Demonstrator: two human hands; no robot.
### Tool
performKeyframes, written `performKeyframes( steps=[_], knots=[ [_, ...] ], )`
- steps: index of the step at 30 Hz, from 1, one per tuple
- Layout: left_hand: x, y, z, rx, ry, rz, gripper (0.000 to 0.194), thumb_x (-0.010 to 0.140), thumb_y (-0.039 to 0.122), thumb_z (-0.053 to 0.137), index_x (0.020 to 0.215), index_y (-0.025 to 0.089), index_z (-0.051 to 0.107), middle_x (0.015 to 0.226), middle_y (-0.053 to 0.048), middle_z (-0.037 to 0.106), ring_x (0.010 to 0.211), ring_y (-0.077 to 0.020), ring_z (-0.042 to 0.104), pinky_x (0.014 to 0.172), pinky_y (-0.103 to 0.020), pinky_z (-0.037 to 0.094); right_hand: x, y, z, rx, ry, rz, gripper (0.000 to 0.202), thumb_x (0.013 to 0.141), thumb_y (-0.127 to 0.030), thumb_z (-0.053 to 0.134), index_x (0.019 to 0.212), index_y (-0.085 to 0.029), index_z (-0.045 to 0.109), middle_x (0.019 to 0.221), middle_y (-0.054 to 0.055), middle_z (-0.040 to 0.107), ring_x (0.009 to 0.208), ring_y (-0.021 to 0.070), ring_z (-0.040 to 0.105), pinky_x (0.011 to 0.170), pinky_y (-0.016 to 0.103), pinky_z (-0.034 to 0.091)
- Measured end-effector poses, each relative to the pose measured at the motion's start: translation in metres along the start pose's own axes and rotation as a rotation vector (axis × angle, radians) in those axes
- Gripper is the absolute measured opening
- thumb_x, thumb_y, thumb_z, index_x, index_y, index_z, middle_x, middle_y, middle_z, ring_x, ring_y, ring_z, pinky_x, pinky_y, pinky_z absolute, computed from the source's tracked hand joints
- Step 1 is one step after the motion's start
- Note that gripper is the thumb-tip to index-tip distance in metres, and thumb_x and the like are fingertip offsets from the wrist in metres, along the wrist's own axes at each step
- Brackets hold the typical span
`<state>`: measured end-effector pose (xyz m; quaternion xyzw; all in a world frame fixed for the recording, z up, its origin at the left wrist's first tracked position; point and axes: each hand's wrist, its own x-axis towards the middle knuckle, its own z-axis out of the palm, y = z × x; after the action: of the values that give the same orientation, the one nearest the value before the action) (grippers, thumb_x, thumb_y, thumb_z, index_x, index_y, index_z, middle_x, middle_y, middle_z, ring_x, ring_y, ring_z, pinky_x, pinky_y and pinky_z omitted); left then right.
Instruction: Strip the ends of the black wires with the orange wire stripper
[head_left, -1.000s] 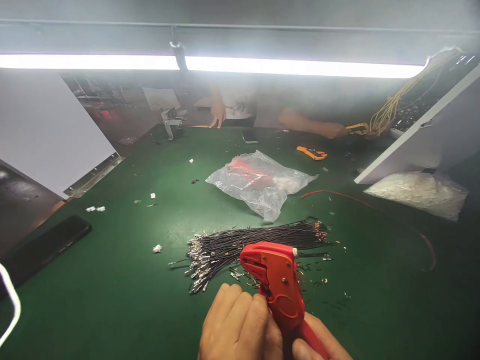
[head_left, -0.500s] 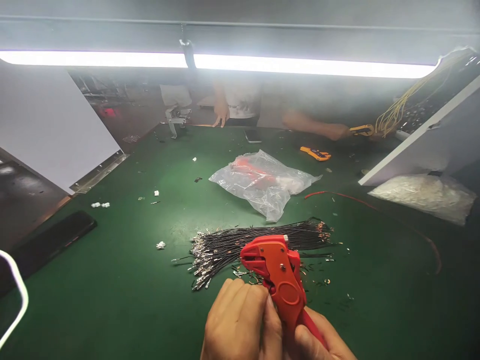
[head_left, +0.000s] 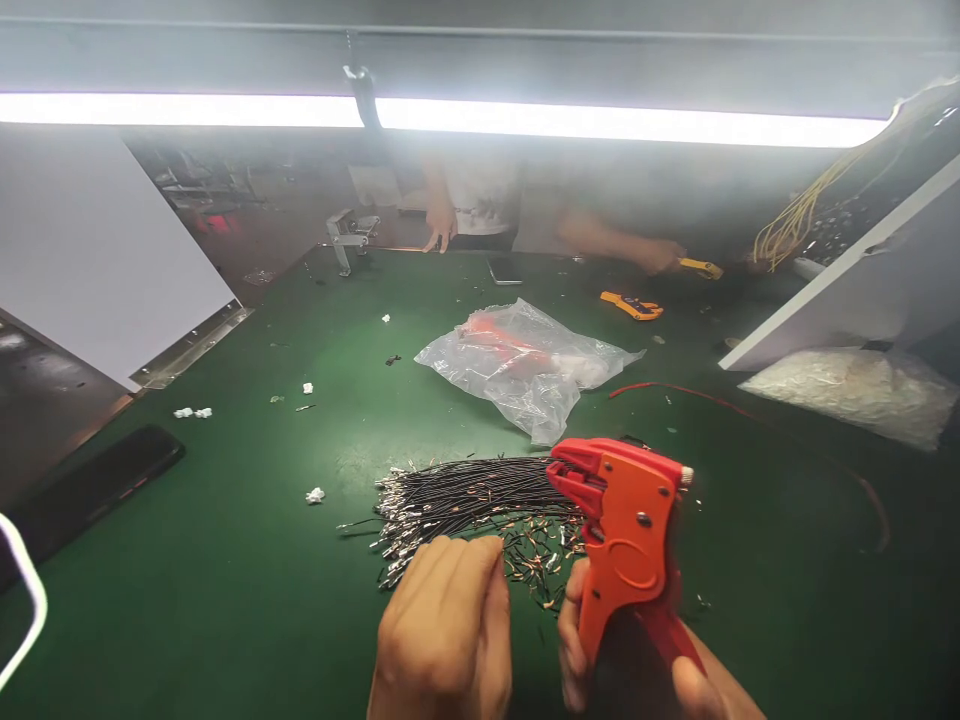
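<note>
So, bundle of thin black wires (head_left: pixel 480 490) lies on the dark green tabletop (head_left: pixel 247 560); silvery metal terminals (head_left: pixel 394 545) show at its left end, so that end looks largely done; its right end is mostly hidden behind the red-and-orange wire stripper (head_left: pixel 634 540), gripped in the right hand (head_left: pixel 573 640); copper-flecked black offcuts (head_left: pixel 534 560) near the bundle suggest plenty of stripping done; how much is left, can't tell; left hand (head_left: pixel 439 630) on its near side, fingers curled in, can't tell if holding a wire; clear plastic bag (head_left: pixel 536 400) beyond the bundle.
</note>
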<state>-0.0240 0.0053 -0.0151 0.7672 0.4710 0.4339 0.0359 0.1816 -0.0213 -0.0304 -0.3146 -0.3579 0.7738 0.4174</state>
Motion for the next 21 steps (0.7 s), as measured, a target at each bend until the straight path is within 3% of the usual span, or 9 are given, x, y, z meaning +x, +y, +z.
performKeyframes(
  steps=[5,13,18,21],
  knots=[
    [-0.001,-0.004,0.006,-0.014,-0.111,-0.064,0.020,0.091,0.002,0.057,0.095,0.021,0.061,0.074,0.002,0.064,0.065,-0.0145,0.060,0.059,-0.026,0.050,-0.002,-0.013,0.002,-0.025,0.096,-0.069,0.059,0.083,-0.075,0.061,0.116,-0.026,0.066,0.094,0.005,0.066,0.083,0.0243,0.058,0.082,0.039,0.047],
    [-0.013,-0.004,0.019,0.032,-0.282,0.006,0.022,0.092,0.003,0.053,0.089,0.021,0.064,0.072,0.000,0.064,0.065,-0.0173,0.060,0.058,-0.029,0.050,-0.004,-0.016,0.002,-0.085,0.139,-0.089,0.052,0.087,-0.073,0.056,0.115,-0.031,0.067,0.094,0.004,0.067,0.084,0.0251,0.060,0.085,0.041,0.047],
    [-0.009,-0.010,0.018,0.228,-0.243,0.037,0.025,0.093,0.007,0.058,0.114,0.018,0.066,0.081,-0.003,0.063,0.070,-0.0199,0.059,0.061,-0.033,0.051,-0.007,-0.009,-0.011,-0.134,0.079,-0.104,0.052,0.092,-0.071,0.051,0.126,-0.034,0.061,0.106,0.004,0.065,0.097,0.0264,0.057,0.095,0.042,0.044],
    [-0.002,-0.015,0.017,0.391,-0.199,-0.042,0.029,0.088,0.000,0.058,0.109,0.017,0.069,0.085,-0.006,0.062,0.076,-0.0238,0.059,0.064,-0.037,0.052,-0.008,-0.009,-0.012,-0.137,0.053,-0.090,0.056,0.090,-0.073,0.050,0.129,-0.034,0.062,0.111,0.006,0.064,0.102,0.0282,0.056,0.100,0.043,0.042]
  ],
)
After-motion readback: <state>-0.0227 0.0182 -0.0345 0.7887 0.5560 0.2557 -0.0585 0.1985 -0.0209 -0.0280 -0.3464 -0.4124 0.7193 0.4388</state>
